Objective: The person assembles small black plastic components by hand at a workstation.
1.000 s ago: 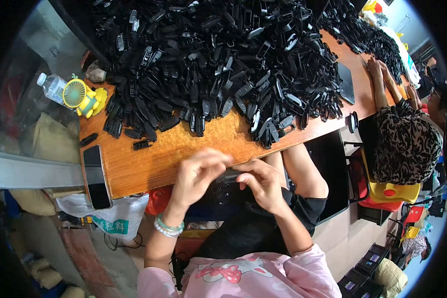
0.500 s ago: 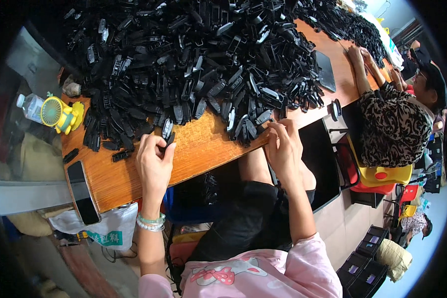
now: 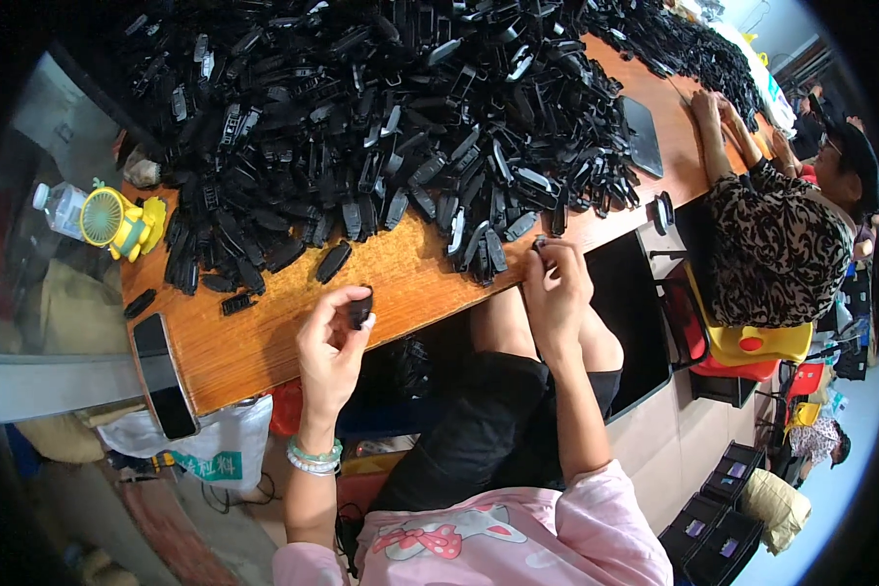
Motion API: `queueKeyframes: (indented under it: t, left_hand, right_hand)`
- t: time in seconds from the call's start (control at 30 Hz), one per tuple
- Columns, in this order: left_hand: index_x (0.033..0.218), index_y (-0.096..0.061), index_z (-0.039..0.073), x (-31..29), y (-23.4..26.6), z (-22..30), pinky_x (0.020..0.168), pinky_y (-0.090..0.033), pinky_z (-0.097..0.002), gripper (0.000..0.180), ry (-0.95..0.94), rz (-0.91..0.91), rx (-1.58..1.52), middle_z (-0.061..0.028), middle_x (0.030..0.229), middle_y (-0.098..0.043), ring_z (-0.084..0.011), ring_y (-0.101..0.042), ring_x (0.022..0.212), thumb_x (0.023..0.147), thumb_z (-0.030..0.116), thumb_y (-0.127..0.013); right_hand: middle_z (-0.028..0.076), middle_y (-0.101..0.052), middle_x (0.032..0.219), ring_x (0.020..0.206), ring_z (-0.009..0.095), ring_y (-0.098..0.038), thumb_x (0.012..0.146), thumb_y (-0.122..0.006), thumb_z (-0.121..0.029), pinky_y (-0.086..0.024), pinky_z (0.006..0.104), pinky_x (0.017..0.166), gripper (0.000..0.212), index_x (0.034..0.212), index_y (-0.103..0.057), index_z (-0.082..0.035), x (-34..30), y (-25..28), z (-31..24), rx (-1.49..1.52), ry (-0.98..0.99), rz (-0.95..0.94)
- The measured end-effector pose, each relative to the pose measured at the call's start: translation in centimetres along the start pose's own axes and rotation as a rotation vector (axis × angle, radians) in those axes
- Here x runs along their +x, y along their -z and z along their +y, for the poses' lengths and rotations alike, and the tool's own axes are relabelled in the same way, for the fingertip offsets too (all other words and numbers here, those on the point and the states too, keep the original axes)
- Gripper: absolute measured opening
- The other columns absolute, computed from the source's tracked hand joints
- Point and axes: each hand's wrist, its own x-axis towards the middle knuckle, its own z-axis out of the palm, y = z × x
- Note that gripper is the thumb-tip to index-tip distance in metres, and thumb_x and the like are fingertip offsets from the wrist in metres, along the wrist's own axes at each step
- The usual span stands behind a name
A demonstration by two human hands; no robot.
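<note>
A broad heap of small black plastic parts [image 3: 361, 127], long and oval with some frame-like pieces, covers most of the wooden table [image 3: 400, 313]. Between thumb and fingers of my left hand [image 3: 330, 352] is a short dark plastic part [image 3: 360, 307], held above the table's front edge. One loose oval part [image 3: 333, 262] lies on the wood just beyond that hand. Close to the heap's near right edge, my right hand [image 3: 561, 293] pinches a small black piece [image 3: 539, 243], mostly hidden by the fingers.
A phone [image 3: 164, 376] lies at the left table corner, near a yellow fan [image 3: 117, 227] and a plastic bottle [image 3: 61, 209]. A dark flat tablet-like slab [image 3: 640, 137] sits right of the heap. A co-worker [image 3: 781, 234] sits at the table's right; black crates [image 3: 713, 523] stand on the floor.
My left hand has drawn back from the heap, toward me and rightward, holding a dark part. The oval part on the wood now shows uncovered. My right hand has shifted only slightly.
</note>
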Motion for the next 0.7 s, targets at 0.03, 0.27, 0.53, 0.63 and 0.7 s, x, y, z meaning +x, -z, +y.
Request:
queueKeyframes:
  t: [0.03, 0.27, 0.53, 0.63, 0.7]
  left_hand:
    - [0.105, -0.060, -0.001, -0.2, 0.0, 0.3, 0.068, -0.045, -0.0197, 0.023, 0.038, -0.039, -0.013, -0.0015, 0.090, -0.058, -0.0064, -0.054, 0.078, 0.083, -0.001, -0.063]
    - [0.109, -0.058, -0.004, -1.1, -1.3, 2.8, 0.056, -0.049, -0.0242, 0.026, -0.004, -0.316, -0.003, -0.0106, 0.094, -0.060, -0.0126, -0.059, 0.065, 0.084, -0.001, -0.061]
    - [0.102, -0.058, -0.009, -1.4, -0.6, 3.4, 0.059, -0.047, -0.0319, 0.024, -0.147, -0.301, 0.210, -0.0169, 0.082, -0.059, -0.0256, -0.060, 0.065, 0.081, 0.002, -0.064]
    - [0.100, -0.058, -0.010, -1.0, -0.6, 4.0, 0.059, -0.046, -0.0332, 0.023, -0.220, -0.294, 0.283, -0.0181, 0.080, -0.058, -0.0294, -0.059, 0.066, 0.081, 0.002, -0.064]
    - [0.098, -0.058, -0.011, -0.9, -0.6, 4.4, 0.058, -0.046, -0.0338, 0.023, -0.246, -0.302, 0.310, -0.0184, 0.080, -0.058, -0.0310, -0.059, 0.067, 0.081, 0.003, -0.064]
  right_hand:
    - [0.014, -0.057, 0.086, 0.078, 0.027, -0.058, 0.083, -0.063, -0.003, -0.047, 0.0326, 0.070, 0.012, 0.091, -0.054, 0.001, -0.2, 0.0, -0.1, 0.096, -0.022, 0.046]
    - [0.010, -0.059, 0.089, 0.081, 0.019, -0.058, 0.080, -0.063, 0.002, -0.047, 0.0275, 0.074, 0.035, 0.115, -0.057, 0.000, -1.9, 2.0, -7.6, 0.503, 0.195, -0.552]
    - [0.014, -0.053, 0.081, 0.072, 0.026, -0.054, 0.081, -0.063, -0.002, -0.045, 0.0328, 0.066, 0.035, 0.115, -0.056, 0.000, -2.7, 1.4, -8.3, 0.465, 0.167, -0.672]
    - [0.015, -0.051, 0.080, 0.071, 0.030, -0.053, 0.080, -0.062, 0.000, -0.045, 0.0360, 0.064, 0.039, 0.118, -0.053, 0.000, -3.7, 0.6, -8.0, 0.397, 0.261, -0.585]
    - [0.015, -0.048, 0.079, 0.072, 0.032, -0.054, 0.077, -0.061, 0.003, -0.045, 0.0394, 0.060, 0.042, 0.118, -0.049, 0.000, -4.0, 0.3, -8.0, 0.331, 0.381, -0.506]
